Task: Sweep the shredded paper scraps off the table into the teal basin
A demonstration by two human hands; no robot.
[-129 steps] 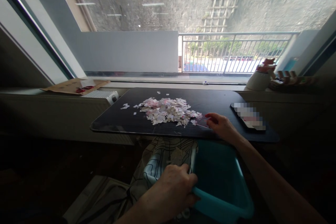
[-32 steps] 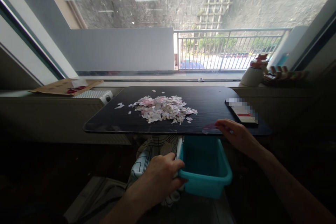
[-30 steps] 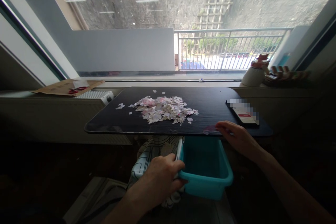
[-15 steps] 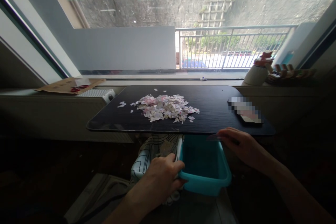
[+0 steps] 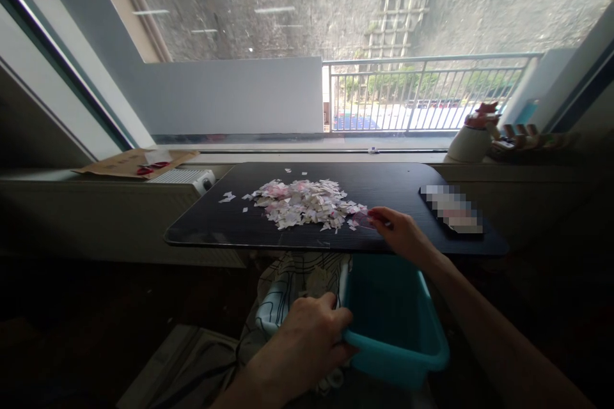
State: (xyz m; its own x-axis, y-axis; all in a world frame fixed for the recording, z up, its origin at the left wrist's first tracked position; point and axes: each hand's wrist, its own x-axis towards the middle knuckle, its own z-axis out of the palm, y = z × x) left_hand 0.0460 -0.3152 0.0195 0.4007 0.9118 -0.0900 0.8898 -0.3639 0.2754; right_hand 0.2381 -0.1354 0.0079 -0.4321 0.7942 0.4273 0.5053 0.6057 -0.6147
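Note:
My left hand [image 5: 314, 335] is closed on the near left corner of a teal plastic bin [image 5: 400, 354], just below the front edge of a dark table [image 5: 204, 223]. A heap of small torn paper scraps [image 5: 307, 204], white and pinkish, lies on the tabletop. Over the table, my right hand [image 5: 403, 231] pinches a thin see-through plastic piece [image 5: 363, 220] at the heap's right edge. The far end of the plastic reaches the scraps; its full shape is hard to make out. The bin's inside is in shadow.
A phone-like slab [image 5: 451, 211], partly blurred out, lies on the table's right side. White cloth with black lines [image 5: 292, 287] hangs left of the bin. Brown paper with red scissors [image 5: 153, 168] rests on the left ledge. A white jar [image 5: 467, 140] stands on the right sill.
My right hand has moved left and forward from above the bin to the scrap heap, carrying the plastic piece. The bin and my left hand have shifted slightly right and down in view.

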